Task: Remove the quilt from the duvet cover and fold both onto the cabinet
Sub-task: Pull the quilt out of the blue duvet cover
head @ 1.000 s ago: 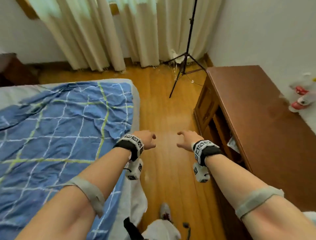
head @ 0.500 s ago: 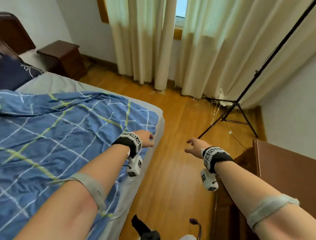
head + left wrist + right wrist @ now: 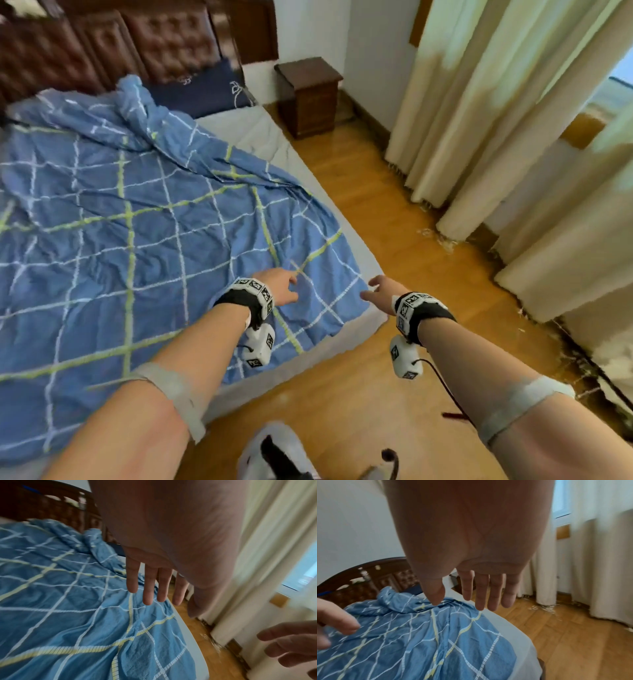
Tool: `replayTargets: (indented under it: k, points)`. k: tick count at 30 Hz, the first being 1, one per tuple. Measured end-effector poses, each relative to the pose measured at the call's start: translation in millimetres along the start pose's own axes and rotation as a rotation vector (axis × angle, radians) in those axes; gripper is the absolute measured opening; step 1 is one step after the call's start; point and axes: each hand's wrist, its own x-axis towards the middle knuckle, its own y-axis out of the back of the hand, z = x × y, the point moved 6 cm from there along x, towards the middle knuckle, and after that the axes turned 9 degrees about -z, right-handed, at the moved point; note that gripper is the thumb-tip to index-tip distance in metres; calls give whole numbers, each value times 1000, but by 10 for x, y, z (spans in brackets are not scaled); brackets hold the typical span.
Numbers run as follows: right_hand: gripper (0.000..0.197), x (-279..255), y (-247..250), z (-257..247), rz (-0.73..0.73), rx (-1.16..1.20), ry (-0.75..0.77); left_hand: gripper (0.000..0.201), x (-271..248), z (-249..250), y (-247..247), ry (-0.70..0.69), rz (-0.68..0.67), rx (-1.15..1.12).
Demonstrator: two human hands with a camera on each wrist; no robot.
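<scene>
Duvet cover, blue check, quilt presumably inside (can't see it), lies spread over most of the bed, rumpled toward the headboard. Its near-right corner sits just inside the bed's foot-right corner, bare mattress strip showing along the right edge.

Left hand hovers over that corner, fingers straight and spread, holding nothing. Can't tell if it touches the fabric.

Right hand at the bed's right edge just beside the same corner, fingers also extended, empty.

Both converge on one corner, likely because that's where the cover's opening or a grabbable edge is. Judgement: reach-to-grasp, task barely begun.

Further out: dark pillow at the headboard, nightstand off the bed's head-right corner, curtains along the right wall. Cabinet not in view.
</scene>
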Motion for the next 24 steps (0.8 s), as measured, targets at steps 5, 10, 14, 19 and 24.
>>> replayTargets:
  k: [5,10,14,19,24]
  points:
    - [63,845,554,-285,-89,-127,92,48,412,-224,111,219,35,-191]
    - [64,1917,635,-312,-186,-170,74,50,1368,-267,-16,323,36,-396]
    - [70,2821,348,-364,-303,-184,69,54,2137,-266,-357,384,-3,-505]
    - [81,3833,-295,-283,-373,-122,-35,62,2978,-385,-1055,433,-52,-590]
    - [127,4697,-853,-21,-283,-69,-196,84,3705,-331,-1782,454,-65,-771]
